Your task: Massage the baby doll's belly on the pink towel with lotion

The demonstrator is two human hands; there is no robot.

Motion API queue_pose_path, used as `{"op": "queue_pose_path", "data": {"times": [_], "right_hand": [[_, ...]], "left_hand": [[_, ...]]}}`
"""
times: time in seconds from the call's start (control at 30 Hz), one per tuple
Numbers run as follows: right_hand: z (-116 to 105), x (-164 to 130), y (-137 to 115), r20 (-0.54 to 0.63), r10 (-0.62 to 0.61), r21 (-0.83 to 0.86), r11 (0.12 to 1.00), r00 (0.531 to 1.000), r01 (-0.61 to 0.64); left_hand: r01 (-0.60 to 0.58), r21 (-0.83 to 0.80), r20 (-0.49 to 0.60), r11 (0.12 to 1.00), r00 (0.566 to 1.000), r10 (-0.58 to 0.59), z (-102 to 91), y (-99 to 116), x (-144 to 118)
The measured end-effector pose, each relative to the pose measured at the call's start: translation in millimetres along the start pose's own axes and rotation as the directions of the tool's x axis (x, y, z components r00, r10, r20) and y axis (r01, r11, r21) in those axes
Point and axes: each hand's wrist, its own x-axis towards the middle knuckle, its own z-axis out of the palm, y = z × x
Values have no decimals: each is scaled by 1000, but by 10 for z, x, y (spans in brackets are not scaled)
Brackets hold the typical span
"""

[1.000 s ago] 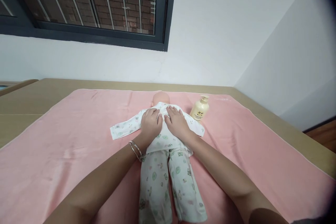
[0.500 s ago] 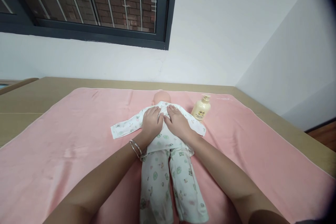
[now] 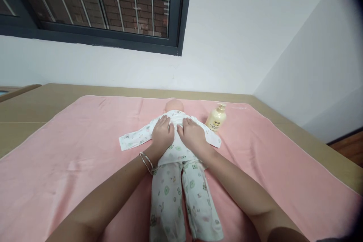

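- So there's a baby doll in a white printed cotton two-piece outfit [image 3: 176, 151] lying flat on a pink fleecy blanket [image 3: 70, 151], head at 12 o'clock and legs pointing down to 6 o'clock.
- Only the top of the doll's bald head [image 3: 174, 104] peeks out past the collar; can't make out any more of it from this angle.
- Left hand [image 3: 162, 132] is laid flat on the doll's chest, fingers together and pointing toward 12, palm down. Not pinching anything that I can see, just pressing on the fabric.
- Right hand [image 3: 191, 133] is the same deal just beside it at 3 o'clock, flat with fingers loosely spread on the top; the two hands nearly touch at the thumbs.
- A thin silver bangle [image 3: 145, 162] sits on the left wrist.
- The hands cover the middle of the top, so any buttons or ties there are hidden.
- The doll's own hands and feet don't show; the trouser legs get cut off by the bottom edge.
- A cream plastic pump bottle [image 3: 216, 117] stands at about 2 o'clock from the doll, near the sleeve tip; label too small to read.
- The blanket lies on a tan bed [image 3: 42, 102] under a dark-framed barred window [image 3: 93, 7].
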Motion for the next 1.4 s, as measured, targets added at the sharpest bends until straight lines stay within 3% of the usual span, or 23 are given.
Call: {"op": "queue_pose_path", "data": {"times": [0.1,0.17,0.33,0.43,0.57,0.7,0.9,1.07,1.23,1.4], "right_hand": [[-12,-100,-116,-33,13,-101,995,999,-16],[11,-103,-108,-44,-16,-77,997,999,13],[107,100,176,6,-123,218,969,992,119],[111,173,272,14,-163,292,944,987,152],[2,66,107,-68,-148,213,964,987,159],[-58,-98,-125,-170,-250,159,948,953,277],[-31,-153,-172,-64,-286,143,946,956,292],[-37,-102,-107,-141,-231,153,956,963,252],[-84,-84,-95,-1,-251,165,955,968,248],[-177,-116,-126,-108,-264,135,951,959,277]], "left_hand": [[17,-21,57,1000,998,-16,35,-37,22],[36,-52,72,998,997,-32,55,-59,28],[68,-147,54,987,997,-60,86,-89,25],[72,-164,48,984,997,-64,81,-91,28],[82,-192,46,978,996,-75,62,-88,21],[96,-235,-29,967,994,-106,46,-89,-10],[67,-254,-105,965,990,-97,22,-77,-31],[53,-273,-101,961,991,-83,13,-72,-28],[47,-282,-109,958,991,-80,20,-85,-28],[47,-297,-109,954,991,-82,15,-77,-24]]}}
